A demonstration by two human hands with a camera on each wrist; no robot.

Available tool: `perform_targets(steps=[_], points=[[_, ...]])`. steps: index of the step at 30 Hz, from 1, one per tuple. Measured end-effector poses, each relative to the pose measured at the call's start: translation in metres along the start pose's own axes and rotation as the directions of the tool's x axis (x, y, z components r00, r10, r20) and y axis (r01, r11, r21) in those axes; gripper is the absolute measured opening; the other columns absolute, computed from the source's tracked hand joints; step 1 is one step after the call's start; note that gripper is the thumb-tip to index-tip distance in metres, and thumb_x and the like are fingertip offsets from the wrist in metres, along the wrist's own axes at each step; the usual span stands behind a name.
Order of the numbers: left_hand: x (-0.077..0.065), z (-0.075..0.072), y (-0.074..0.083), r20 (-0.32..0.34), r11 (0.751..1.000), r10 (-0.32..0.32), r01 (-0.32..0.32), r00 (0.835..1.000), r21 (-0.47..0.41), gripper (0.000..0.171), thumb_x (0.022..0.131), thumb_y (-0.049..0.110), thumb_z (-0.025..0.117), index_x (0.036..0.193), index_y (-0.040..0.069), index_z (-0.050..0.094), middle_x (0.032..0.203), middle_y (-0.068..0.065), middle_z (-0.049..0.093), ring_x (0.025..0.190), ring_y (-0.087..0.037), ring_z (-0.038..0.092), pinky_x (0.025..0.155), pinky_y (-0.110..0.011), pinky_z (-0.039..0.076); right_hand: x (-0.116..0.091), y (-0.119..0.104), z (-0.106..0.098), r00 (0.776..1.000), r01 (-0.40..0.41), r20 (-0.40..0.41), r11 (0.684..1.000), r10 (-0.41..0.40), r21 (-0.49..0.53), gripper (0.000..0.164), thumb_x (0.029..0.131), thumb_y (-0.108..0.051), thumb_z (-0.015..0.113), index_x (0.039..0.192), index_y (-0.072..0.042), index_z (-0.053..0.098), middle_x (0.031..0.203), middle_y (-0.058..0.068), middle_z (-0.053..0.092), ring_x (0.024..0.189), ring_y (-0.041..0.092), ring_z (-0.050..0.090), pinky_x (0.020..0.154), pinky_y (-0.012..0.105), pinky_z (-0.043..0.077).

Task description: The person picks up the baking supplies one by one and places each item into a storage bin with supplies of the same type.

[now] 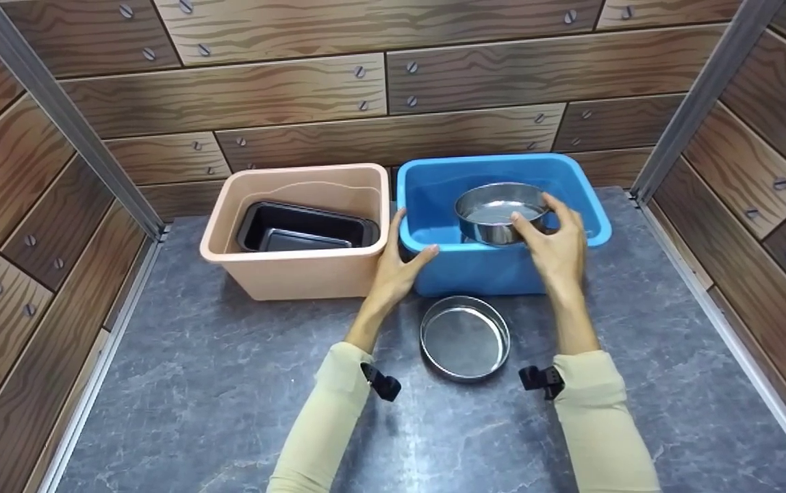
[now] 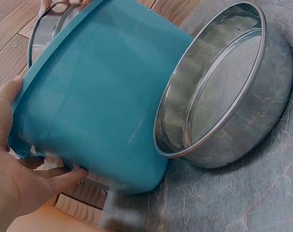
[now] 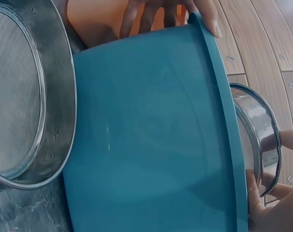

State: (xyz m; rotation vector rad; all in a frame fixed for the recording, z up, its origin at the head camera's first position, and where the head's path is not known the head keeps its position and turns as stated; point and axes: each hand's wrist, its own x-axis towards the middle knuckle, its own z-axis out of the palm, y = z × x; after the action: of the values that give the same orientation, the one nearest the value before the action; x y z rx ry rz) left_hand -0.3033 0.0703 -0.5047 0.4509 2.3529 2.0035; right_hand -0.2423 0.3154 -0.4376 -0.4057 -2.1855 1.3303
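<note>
My right hand (image 1: 561,246) holds a round metal sieve (image 1: 499,205) by its right wall, thumb near the front and fingers behind. The sieve is over the opening of the blue plastic bin (image 1: 482,270), overlapping its front rim in the head view. With my left hand (image 1: 396,270) I grip the bin's front left corner, thumb on the rim and fingers along the side, as the left wrist view shows. A second sieve (image 1: 465,342), with fine mesh (image 2: 226,87), rests on the tabletop in front of the bin, between my forearms.
A peach plastic bin (image 1: 304,277) stands left of the blue one, holding a dark rectangular loaf pan (image 1: 307,226). Wood-patterned panels (image 1: 297,89) close off the back and both sides. The grey marbled tabletop (image 1: 208,383) extends toward me.
</note>
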Motion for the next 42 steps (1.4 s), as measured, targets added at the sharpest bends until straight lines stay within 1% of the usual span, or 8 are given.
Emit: perform_targets(steps=[4, 13, 17, 22, 25, 28, 34, 42], points=[[-0.001, 0.001, -0.001, -0.011, 1.000, -0.007, 0.007, 1.000, -0.001, 0.095, 0.091, 0.040, 0.081, 0.166, 0.038, 0.022, 0.172, -0.001, 0.024, 0.154, -0.022, 0.028, 0.125, -0.046, 0.023, 0.002, 0.000, 0.000, 0.999, 0.011, 0.040, 0.999, -0.009, -0.049, 0.069, 0.088, -0.035, 0.083, 0.146, -0.006, 0.059, 0.140, 0.022, 0.058, 0.133, 0.037, 0.051, 0.115, 0.051, 0.037], [-0.002, 0.004, -0.002, -0.007, 1.000, -0.004, 0.004, 1.000, -0.009, 0.095, 0.090, 0.039, 0.082, 0.166, 0.037, 0.023, 0.171, -0.002, 0.026, 0.153, -0.021, 0.030, 0.125, -0.044, 0.023, 0.000, 0.002, 0.002, 0.998, 0.042, 0.045, 0.997, -0.039, -0.068, 0.070, 0.088, -0.033, 0.083, 0.146, -0.002, 0.058, 0.140, 0.023, 0.058, 0.134, 0.038, 0.051, 0.115, 0.051, 0.038], [-0.002, 0.005, -0.001, -0.005, 1.000, -0.004, 0.004, 1.000, -0.011, 0.096, 0.090, 0.038, 0.082, 0.166, 0.036, 0.024, 0.171, -0.002, 0.026, 0.154, -0.021, 0.029, 0.125, -0.044, 0.023, 0.000, 0.004, 0.004, 0.996, 0.081, 0.036, 0.993, -0.078, -0.089, 0.064, 0.087, -0.024, 0.082, 0.143, -0.002, 0.061, 0.140, 0.023, 0.058, 0.134, 0.037, 0.051, 0.116, 0.049, 0.038], [-0.002, 0.006, -0.002, -0.002, 1.000, -0.007, 0.007, 1.000, -0.012, 0.096, 0.090, 0.038, 0.082, 0.166, 0.035, 0.024, 0.171, -0.003, 0.027, 0.152, -0.022, 0.032, 0.125, -0.043, 0.025, -0.002, 0.007, 0.008, 0.994, 0.107, 0.012, 0.988, -0.106, -0.115, 0.054, 0.084, -0.007, 0.076, 0.137, -0.002, 0.066, 0.132, 0.024, 0.061, 0.110, 0.036, 0.060, 0.095, 0.042, 0.047], [-0.002, 0.005, -0.001, -0.004, 1.000, -0.002, 0.002, 1.000, -0.012, 0.096, 0.090, 0.038, 0.082, 0.166, 0.034, 0.024, 0.171, -0.003, 0.027, 0.152, -0.022, 0.032, 0.124, -0.042, 0.025, -0.003, 0.007, 0.009, 0.996, 0.092, -0.001, 0.989, -0.092, -0.112, 0.052, 0.083, -0.004, 0.073, 0.135, -0.003, 0.067, 0.123, 0.022, 0.063, 0.091, 0.031, 0.061, 0.080, 0.034, 0.046], [-0.001, 0.003, -0.001, -0.004, 1.000, -0.002, 0.002, 1.000, -0.010, 0.096, 0.090, 0.039, 0.082, 0.166, 0.034, 0.024, 0.171, -0.004, 0.027, 0.152, -0.023, 0.032, 0.125, -0.042, 0.025, -0.003, 0.006, 0.010, 0.996, 0.086, 0.002, 0.991, -0.086, -0.100, 0.052, 0.085, -0.004, 0.073, 0.137, -0.005, 0.066, 0.121, 0.020, 0.063, 0.087, 0.028, 0.061, 0.075, 0.027, 0.044], [0.001, 0.001, 0.000, -0.001, 1.000, -0.003, 0.003, 1.000, -0.009, 0.096, 0.090, 0.039, 0.082, 0.166, 0.035, 0.024, 0.171, -0.003, 0.026, 0.153, -0.023, 0.031, 0.125, -0.044, 0.025, -0.004, 0.005, 0.010, 0.996, 0.084, 0.019, 0.994, -0.083, -0.064, 0.056, 0.086, -0.006, 0.076, 0.140, -0.007, 0.064, 0.130, 0.016, 0.062, 0.091, 0.027, 0.064, 0.074, 0.020, 0.045], [0.002, 0.000, 0.001, -0.013, 1.000, 0.007, -0.007, 1.000, 0.000, 0.096, 0.089, 0.039, 0.082, 0.166, 0.035, 0.024, 0.170, -0.004, 0.028, 0.153, -0.022, 0.031, 0.125, -0.043, 0.025, -0.008, 0.005, 0.011, 0.996, 0.083, 0.044, 0.996, -0.082, -0.016, 0.057, 0.088, -0.012, 0.078, 0.143, -0.010, 0.063, 0.135, 0.013, 0.061, 0.095, 0.019, 0.062, 0.078, 0.019, 0.048]])
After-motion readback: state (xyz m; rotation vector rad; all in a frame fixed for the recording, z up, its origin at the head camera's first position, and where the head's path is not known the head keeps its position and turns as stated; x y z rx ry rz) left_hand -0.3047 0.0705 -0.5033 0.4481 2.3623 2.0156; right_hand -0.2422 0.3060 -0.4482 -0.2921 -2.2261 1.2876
